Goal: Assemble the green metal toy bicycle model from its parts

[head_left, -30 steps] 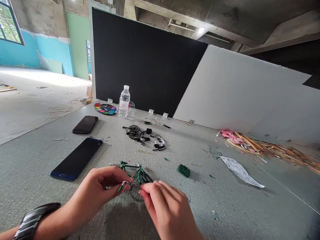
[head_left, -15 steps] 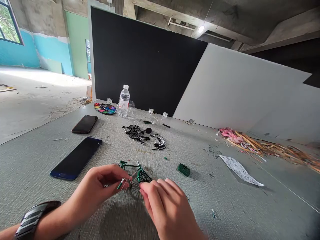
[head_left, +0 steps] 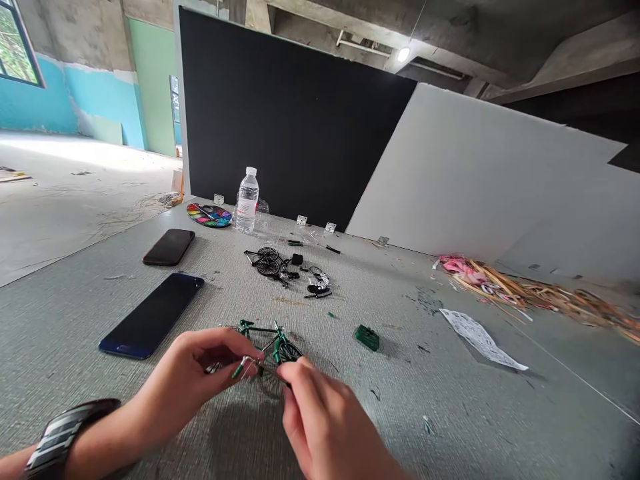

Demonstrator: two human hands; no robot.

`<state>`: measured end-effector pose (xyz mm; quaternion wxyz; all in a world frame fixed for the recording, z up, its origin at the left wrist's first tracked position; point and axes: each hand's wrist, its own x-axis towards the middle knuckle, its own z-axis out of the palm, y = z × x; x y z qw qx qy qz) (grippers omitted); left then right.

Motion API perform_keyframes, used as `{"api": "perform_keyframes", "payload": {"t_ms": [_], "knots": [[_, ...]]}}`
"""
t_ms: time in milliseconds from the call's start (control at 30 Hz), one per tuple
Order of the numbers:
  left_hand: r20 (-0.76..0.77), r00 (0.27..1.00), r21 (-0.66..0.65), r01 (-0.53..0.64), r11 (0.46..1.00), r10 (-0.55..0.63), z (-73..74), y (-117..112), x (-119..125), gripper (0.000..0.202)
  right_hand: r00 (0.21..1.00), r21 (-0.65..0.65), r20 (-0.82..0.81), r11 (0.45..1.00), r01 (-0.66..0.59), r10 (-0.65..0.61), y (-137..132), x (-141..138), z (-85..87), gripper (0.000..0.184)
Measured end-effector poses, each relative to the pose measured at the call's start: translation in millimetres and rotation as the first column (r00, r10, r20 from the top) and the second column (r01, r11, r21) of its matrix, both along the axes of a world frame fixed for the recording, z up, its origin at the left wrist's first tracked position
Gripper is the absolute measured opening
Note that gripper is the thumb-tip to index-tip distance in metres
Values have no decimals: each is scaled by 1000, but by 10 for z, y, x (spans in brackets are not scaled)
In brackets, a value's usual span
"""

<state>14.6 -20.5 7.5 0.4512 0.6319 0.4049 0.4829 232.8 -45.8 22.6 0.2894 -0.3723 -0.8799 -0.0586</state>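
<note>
Between thumb and fingertips of my left hand [head_left: 205, 367] is a miniature bicycle handlebar [head_left: 240, 368], silvery with a green grip. My right hand [head_left: 325, 413] is closed around a thin, rod-like metal piece [head_left: 271, 372]. Its far end reaches the handlebar by my left fingertips; whether it is a tool or a part I cannot tell. Just behind both hands stands a green model bicycle [head_left: 276, 340] with black wheels, its lower parts covered by my fingers. Farther right of the bicycle lies a green block-shaped piece [head_left: 367, 337].
Black model bicycle parts [head_left: 269, 262] and silvery pieces [head_left: 319, 283] lie behind. Two phones [head_left: 153, 313] [head_left: 169, 247] are at left. A water bottle [head_left: 247, 200] and paint palette [head_left: 210, 215] stand near the black panel [head_left: 295, 120]. At right are an instruction-like sheet [head_left: 483, 339] and wood strips [head_left: 540, 300].
My right fingers have curled in more and shifted slightly, with more of the thin metal piece showing. My left hand keeps its pinch on the handlebar. The view tilts slightly.
</note>
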Motion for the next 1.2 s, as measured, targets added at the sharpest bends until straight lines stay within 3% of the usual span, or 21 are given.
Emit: {"api": "perform_keyframes", "payload": {"t_ms": [67,133,233,333,467,533,567,600,667,733,767,800,867,933,1000,1033,1100,1200], "knots": [[25,999,-8,20,1000,-20,-4,4,-3,4,987,200,159,979,-29,-4,6,34,70,33],[51,998,-20,49,999,-48,-14,8,-8,3,964,306,264,951,-46,-39,3,64,142,37],[95,993,-46,76,996,-71,-41,11,-18,4,957,357,287,932,-67,-41,-8,86,185,37],[104,992,-54,78,995,-72,-60,6,-21,3,974,368,228,927,-75,-12,-14,85,123,28],[68,997,-8,40,999,-39,-36,-12,-15,2,998,208,60,978,-35,23,-36,51,-15,24],[39,999,36,19,999,-20,-10,-24,-18,4,994,-33,-108,999,14,-17,-52,18,-56,22],[17,1000,65,9,998,-10,2,-30,-21,7,981,-198,-188,980,14,-52,-59,-1,-63,21],[-9,1000,96,0,995,1,14,-35,-26,11,957,-372,-266,928,8,-115,-64,-22,-63,21],[-53,998,154,-8,988,16,33,-42,-35,19,893,-686,-365,725,-66,-264,-71,-63,-46,27],[-79,997,195,-8,981,24,49,-42,-39,23,832,-842,-395,515,-159,-390,-75,-95,-24,34],[-83,996,204,-7,979,25,56,-39,-37,23,812,-860,-405,476,-183,-420,-77,-104,-16,35],[-82,996,205,-8,979,25,64,-35,-34,22,804,-850,-419,494,-184,-422,-80,-107,-9,35],[-59,998,177,-16,984,26,80,-22,-22,18,830,-742,-450,656,-140,-331,-86,-97,4,28],[-14,1000,107,-21,994,23,94,-7,-9,9,907,-529,-394,843,-93,-147,-88,-66,23,15],[34,999,21,-11,1000,11,100,5,-3,2,972,-209,-235,976,-58,8,-82,-26,58,17],[52,999,-17,-2,1000,3,99,10,-4,3,991,-28,-123,998,-48,44,-76,-7,82,23],[77,997,-71,29,997,-23,84,16,-11,7,995,252,93,966,-60,37,-62,24,128,33],[94,993,-106,78,991,-68,34,14,-26,10,977,364,213,927,-89,11,-46,44,131,28]]}}
